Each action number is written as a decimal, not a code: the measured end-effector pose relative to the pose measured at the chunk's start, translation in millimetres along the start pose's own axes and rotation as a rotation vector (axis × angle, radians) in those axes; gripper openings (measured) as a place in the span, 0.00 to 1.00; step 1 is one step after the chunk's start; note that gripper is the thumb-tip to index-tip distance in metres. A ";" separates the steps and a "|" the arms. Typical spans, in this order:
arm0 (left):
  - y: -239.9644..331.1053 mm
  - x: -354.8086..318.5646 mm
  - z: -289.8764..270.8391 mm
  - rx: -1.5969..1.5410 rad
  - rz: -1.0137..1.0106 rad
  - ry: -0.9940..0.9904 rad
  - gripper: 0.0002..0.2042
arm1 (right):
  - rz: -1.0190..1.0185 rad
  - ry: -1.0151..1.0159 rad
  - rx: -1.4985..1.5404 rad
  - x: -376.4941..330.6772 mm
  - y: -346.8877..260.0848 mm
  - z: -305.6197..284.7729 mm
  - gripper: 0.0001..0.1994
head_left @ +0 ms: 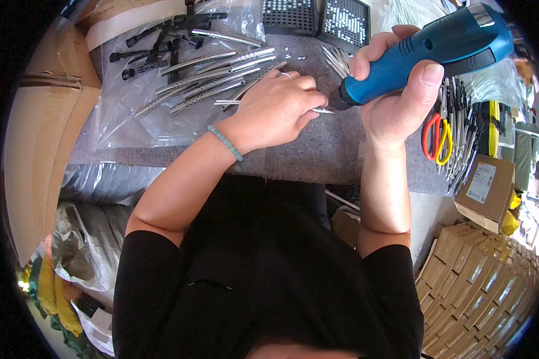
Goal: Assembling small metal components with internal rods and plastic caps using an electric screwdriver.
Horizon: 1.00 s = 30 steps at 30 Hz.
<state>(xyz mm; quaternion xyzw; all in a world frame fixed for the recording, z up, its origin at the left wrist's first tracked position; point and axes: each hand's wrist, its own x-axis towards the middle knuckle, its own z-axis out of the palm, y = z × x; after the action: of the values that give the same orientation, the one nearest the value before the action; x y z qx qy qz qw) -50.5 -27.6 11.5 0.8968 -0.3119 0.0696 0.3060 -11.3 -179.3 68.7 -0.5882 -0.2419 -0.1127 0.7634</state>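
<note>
My right hand (395,90) is wrapped round a blue handheld power tool (425,51), with its thumb along the near side. The tool's dark nose (344,96) points down and left, close to the fingertips of my left hand (278,110). Those fingers are closed in a pinch on a slim pointed metal piece (324,110), whose tip shows beyond the thumb. Whether the nose touches it, I cannot tell. Behind my left hand, several shiny perforated metal tubes (212,81) lie on a clear plastic bag (117,107). A thin metal rod (226,102) emerges near the wrist.
Black fittings (161,51) lie at the back left. Two black trays of small metal parts (344,24) stand at the back. Pointed metal rods (335,60) and red-and-yellow-handled scissors (440,140) lie by my right arm. Cardboard boxes (485,188) flank the grey table (317,161).
</note>
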 end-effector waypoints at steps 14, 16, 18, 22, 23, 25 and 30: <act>-0.5 -0.4 0.0 -0.026 0.015 0.012 0.05 | 0.000 0.007 -0.024 -6.5 5.1 3.4 0.35; -1.5 0.1 1.3 -0.020 0.016 0.020 0.05 | 0.000 -0.023 -0.011 -7.1 5.9 3.5 0.35; -1.8 0.4 1.2 -0.035 0.012 0.021 0.05 | -0.004 -0.038 -0.012 -9.1 6.5 3.8 0.36; 0.4 1.0 -0.4 -0.047 -0.013 0.009 0.05 | -0.020 -0.080 -0.044 -11.2 3.8 6.2 0.36; 0.4 1.1 -0.8 -0.047 -0.013 0.008 0.05 | -0.020 -0.079 -0.043 -10.5 3.2 7.4 0.36; -0.2 1.5 -1.3 -0.026 -0.001 0.009 0.05 | -0.069 -0.091 -0.062 -8.4 1.9 9.7 0.37; -1.0 1.3 1.8 -0.052 0.004 0.033 0.06 | -0.092 -0.111 -0.077 -4.6 1.4 10.8 0.39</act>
<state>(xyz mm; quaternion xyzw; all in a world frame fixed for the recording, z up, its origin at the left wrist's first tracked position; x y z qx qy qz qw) -49.0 -28.7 9.9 0.8866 -0.3102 0.0770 0.3344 -17.2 -169.2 67.2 -0.6107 -0.3059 -0.1240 0.7198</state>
